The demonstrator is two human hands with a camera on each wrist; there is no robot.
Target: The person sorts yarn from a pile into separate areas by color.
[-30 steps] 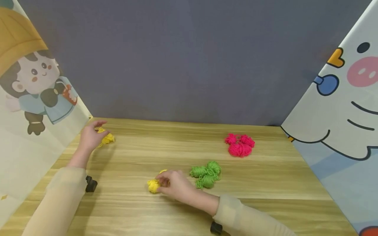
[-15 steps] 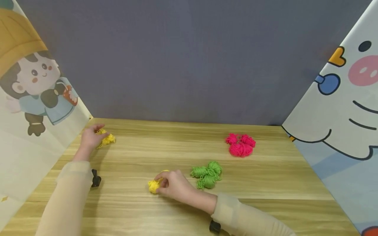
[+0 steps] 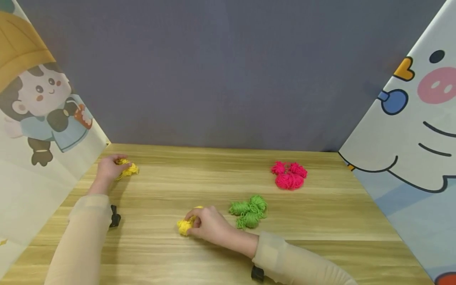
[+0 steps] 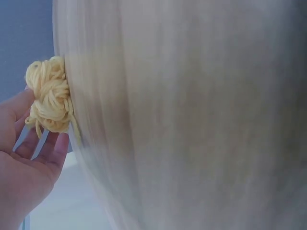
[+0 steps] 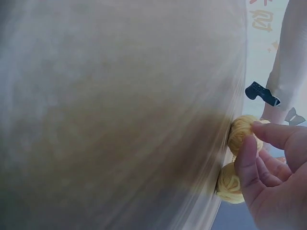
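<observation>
At the far left of the table, my left hand (image 3: pixel 108 170) holds a clump of yellow yarn (image 3: pixel 132 169) between thumb and fingers. The left wrist view shows this yarn (image 4: pixel 50 96) as a bunch of looped strands with a loose end, the thumb at one side and the fingertips at the other. Near the middle front, my right hand (image 3: pixel 213 225) pinches a small yellow yarn ball (image 3: pixel 183 227). In the right wrist view, thumb and forefinger are on one yellow ball (image 5: pixel 240 135), and a second yellow ball (image 5: pixel 229 184) lies beside it, partly behind the hand.
Three green yarn balls (image 3: pixel 249 212) lie together just right of my right hand. Pink yarn balls (image 3: pixel 290 181) sit in a group farther back on the right. A grey panel (image 3: pixel 224 79) closes off the wooden table's back, with printed panels on both sides.
My left hand has come down lower onto the yellow yarn, its raised fingers closing in around it. The right hand stays at its yellow ball with only a slight shift left.
</observation>
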